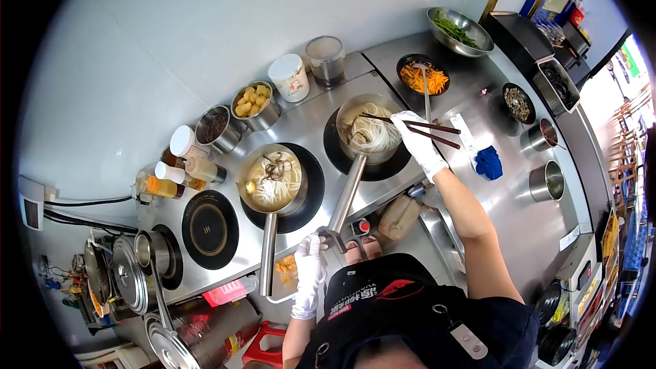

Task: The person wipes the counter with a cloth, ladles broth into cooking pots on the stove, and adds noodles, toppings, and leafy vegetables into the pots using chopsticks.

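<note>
Our right hand (415,142) clamps chopsticks (432,132) over noodles (374,135) to its left; beside our left hand (311,266), whose grip we can't tell, is the pan handle (347,195).

Through the head view, my white-gloved right hand (418,142) holds dark brown chopsticks (427,130) over white noodles (373,134) in a long-handled steel saucepan (347,102). My white-gloved left hand (311,266) is near that pan's handle end; contact is unclear. A second noodle-filled steel saucepan (240,188) sits on the adjacent round black hob (313,195).
</note>
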`<state>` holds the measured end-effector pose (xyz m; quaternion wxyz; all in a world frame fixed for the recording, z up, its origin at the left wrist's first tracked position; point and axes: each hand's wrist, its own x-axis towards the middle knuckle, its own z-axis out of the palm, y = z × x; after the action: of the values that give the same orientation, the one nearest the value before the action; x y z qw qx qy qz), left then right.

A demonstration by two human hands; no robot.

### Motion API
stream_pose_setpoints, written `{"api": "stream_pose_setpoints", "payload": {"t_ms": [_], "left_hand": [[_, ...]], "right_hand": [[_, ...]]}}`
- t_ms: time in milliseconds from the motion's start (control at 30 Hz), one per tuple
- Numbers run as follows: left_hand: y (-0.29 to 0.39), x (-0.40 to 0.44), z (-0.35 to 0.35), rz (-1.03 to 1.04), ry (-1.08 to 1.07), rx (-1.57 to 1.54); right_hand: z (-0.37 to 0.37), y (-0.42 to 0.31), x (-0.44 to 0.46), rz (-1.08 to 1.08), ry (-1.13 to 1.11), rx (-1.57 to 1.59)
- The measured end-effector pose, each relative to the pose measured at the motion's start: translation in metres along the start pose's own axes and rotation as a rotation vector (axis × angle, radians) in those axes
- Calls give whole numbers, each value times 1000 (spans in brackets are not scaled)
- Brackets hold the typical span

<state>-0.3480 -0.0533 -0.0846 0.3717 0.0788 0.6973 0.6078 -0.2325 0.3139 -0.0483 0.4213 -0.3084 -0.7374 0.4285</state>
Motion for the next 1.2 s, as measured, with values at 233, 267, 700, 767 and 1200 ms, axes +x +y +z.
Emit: {"api": "stream_pose_setpoints", "payload": {"t_ms": [233,267,700,767,1200], "left_hand": [[-6,4,-6,5,-64,-79],[-5,5,-6,7,-73,-74],[30,9,0,236,34,-8],[54,5,10,245,40,-38],[111,18,166,-414,-883,-679]], "right_hand": [[-6,-25,1,-12,51,38],[-20,-66,-2,21,86,-65],[-29,-109,-27,187,52,-239],[-41,-122,-40,66,121,-143],[-41,-125,-110,-628,-549,-378]]}}
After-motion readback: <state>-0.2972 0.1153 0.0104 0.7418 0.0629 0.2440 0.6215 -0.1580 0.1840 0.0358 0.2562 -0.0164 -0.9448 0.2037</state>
